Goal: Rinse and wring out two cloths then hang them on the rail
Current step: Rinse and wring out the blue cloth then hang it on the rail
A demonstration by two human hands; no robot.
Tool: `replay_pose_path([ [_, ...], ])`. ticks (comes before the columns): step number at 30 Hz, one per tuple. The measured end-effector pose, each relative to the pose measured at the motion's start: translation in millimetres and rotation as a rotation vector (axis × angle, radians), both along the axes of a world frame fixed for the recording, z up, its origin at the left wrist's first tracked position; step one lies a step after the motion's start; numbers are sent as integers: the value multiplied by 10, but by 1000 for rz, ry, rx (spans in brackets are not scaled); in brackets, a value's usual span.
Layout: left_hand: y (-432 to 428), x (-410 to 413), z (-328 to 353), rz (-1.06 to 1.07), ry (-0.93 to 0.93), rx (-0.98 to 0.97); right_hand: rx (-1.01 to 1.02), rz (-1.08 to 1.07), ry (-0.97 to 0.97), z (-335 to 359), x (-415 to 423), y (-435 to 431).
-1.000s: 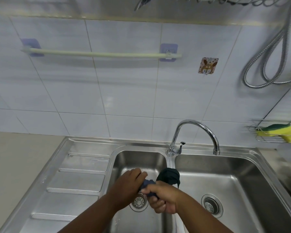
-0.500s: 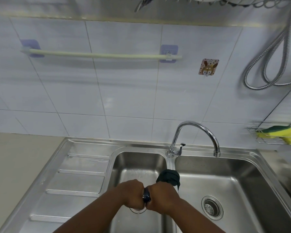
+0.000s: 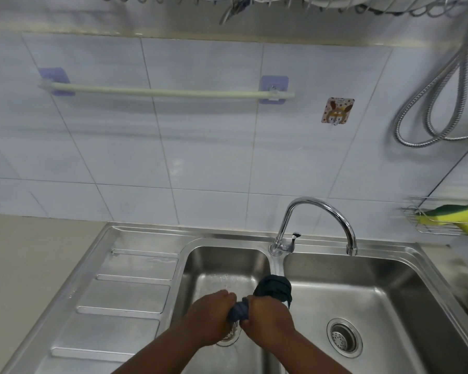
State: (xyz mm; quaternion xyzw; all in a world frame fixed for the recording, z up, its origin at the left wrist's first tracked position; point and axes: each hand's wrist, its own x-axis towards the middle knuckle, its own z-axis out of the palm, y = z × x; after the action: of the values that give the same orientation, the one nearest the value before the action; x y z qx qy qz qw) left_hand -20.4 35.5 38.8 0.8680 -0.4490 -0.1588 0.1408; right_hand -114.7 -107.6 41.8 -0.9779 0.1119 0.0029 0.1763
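A twisted blue cloth (image 3: 239, 312) is gripped between my left hand (image 3: 214, 317) and my right hand (image 3: 268, 318), above the left basin of the steel double sink (image 3: 227, 238). A dark green cloth (image 3: 274, 288) lies bunched on the divider between the two basins, just beyond my right hand and touching it. The pale green rail (image 3: 168, 92) runs across the tiled wall on two purple pads, bare, well above the sink.
A chrome tap (image 3: 319, 211) arcs over the right basin, with no water visible. A ribbed draining board (image 3: 125, 298) lies to the left. A yellow-green sponge (image 3: 451, 215) rests in a wire rack at right. A metal hose (image 3: 438, 103) hangs at upper right. A dish rack sits overhead.
My two hands closed together on the blue cloth, then drew slightly apart again, so a short twisted stretch shows between them. The dark green cloth stayed on the divider.
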Motion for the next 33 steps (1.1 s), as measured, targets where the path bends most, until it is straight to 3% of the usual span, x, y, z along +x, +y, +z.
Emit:
replay_pose_path([
  [4,95,-49,-88,-127,-298,-125,692,-290,393,235,68,-48],
  [7,134,-74,-83,-215,-400,-194,1179,-406,607,370,28,-61],
  [10,127,-30,-50,-219,-455,-266,1343,-318,745,434,-20,-32],
  [12,120,10,2,-257,-519,-233,1228,-312,779,441,4,25],
  [14,109,18,58,-269,-565,-127,939,-293,729,421,50,75],
  [19,-29,-94,159,-138,-479,127,372,-48,499,312,96,138],
  [21,-63,-107,158,-147,-339,169,125,23,396,257,56,134],
  [26,-81,-79,110,-59,207,291,-256,232,143,80,7,132],
  [30,-53,-112,130,28,625,186,-300,224,175,-107,34,88],
  [33,-23,-120,141,87,738,196,-326,220,98,18,-44,116],
])
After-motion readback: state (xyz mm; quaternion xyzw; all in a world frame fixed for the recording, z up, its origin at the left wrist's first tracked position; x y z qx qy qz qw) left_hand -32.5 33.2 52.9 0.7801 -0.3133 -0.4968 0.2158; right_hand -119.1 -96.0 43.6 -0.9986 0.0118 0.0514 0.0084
